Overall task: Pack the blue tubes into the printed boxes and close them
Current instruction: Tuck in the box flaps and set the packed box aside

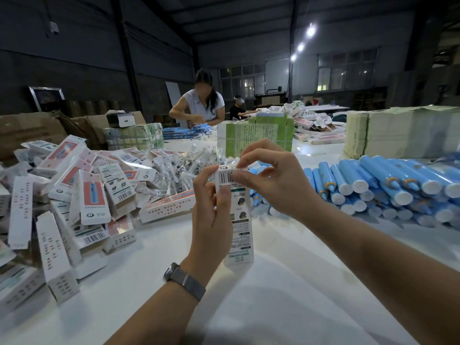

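Observation:
I hold one printed box (240, 227) upright above the white table (249, 295), barcode side facing me. My left hand (211, 207) wraps its upper left side, thumb on the front. My right hand (271, 178) pinches the flap at the box's top end with fingertips. A pile of blue tubes (388, 185) with white caps lies on the table to the right. Whether a tube is inside the held box cannot be seen.
A heap of printed boxes (74, 195) covers the table's left side. Clear-wrapped small parts (179, 168) lie behind my hands. Stacks of flat green cartons (256, 135) and pale sheets (398, 130) stand at the back. A person (199, 103) works across the table.

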A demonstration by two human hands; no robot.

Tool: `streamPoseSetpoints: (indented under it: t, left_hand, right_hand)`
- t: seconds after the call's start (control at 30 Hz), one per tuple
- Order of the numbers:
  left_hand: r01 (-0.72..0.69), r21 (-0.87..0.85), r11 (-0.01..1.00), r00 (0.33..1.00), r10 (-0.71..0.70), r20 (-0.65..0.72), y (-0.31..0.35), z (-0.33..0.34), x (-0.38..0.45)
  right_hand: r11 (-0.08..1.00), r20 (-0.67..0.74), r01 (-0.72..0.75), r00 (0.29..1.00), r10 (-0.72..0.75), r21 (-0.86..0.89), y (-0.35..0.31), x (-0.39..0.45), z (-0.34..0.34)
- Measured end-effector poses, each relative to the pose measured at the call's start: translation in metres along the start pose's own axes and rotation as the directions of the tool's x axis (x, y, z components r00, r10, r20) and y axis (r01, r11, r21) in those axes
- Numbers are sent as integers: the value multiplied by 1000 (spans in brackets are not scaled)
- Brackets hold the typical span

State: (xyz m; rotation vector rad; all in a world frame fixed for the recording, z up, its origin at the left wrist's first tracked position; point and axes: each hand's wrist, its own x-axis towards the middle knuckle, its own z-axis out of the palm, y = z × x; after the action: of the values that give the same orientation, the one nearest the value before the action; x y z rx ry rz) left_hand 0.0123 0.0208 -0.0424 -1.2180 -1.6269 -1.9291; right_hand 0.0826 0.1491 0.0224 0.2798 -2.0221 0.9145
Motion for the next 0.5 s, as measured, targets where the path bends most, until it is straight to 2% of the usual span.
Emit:
streamPoseSetpoints:
  t: [0.17, 0.33, 0.43, 0.5]
  left_hand:
    - [25, 0, 1000, 1000, -25, 6, 0, -3, -1]
    - [-52, 79, 996, 999, 51, 13, -6, -1, -3]
    - [-43, 142, 989, 999, 42, 7, -5, -1, -3]
    - [1, 159, 987, 1000, 2, -20, -5, -2, -2]
  right_hand:
    - [993, -69, -27, 997, 19, -117, 4, -1, 4]
    - [974, -105, -52, 994, 29, -220, 6, -3, 9]
    - [962, -45, -87, 996, 78, -258, 7, -9, 15]
    - [967, 36, -146, 987, 157, -207, 8, -11, 16]
